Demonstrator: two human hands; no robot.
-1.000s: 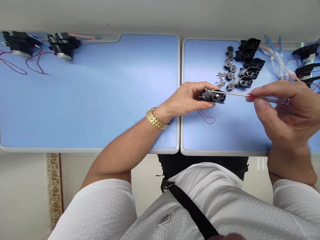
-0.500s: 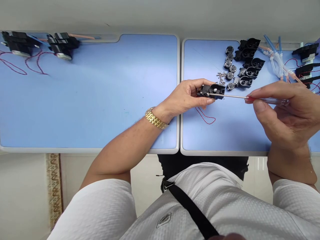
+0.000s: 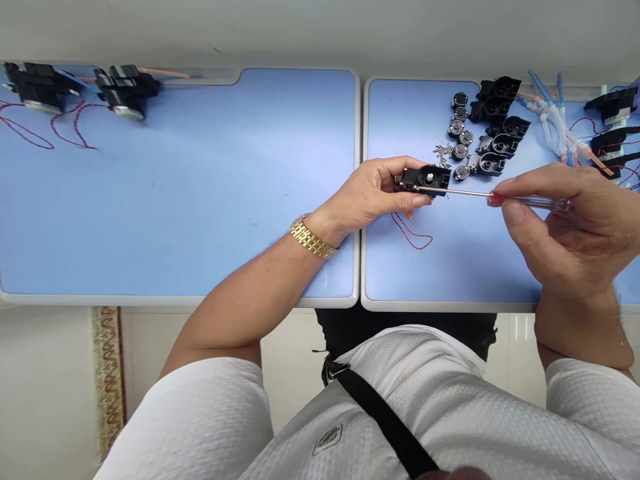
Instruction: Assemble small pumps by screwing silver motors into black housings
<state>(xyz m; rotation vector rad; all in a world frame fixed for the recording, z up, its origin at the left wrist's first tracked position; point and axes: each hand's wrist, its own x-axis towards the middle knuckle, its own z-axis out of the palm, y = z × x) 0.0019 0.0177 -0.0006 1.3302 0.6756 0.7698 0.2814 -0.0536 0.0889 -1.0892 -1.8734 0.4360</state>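
Blue table [image 3: 200,200], black housing [image 3: 425,178] held just above it, pinched by the left hand [image 3: 370,190]. Right hand [image 3: 575,233] grips a red-handled screwdriver [image 3: 530,199] narrowly in its fingertips. Shaft points left, tip at the housing's left end; housing's long axis also runs left-right. Best kept in line, housing steady. Small screws [image 3: 443,155] lie just beyond.

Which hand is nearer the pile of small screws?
Left. The left hand is just beside the small screws, to their left; the right hand is farther off to their right.
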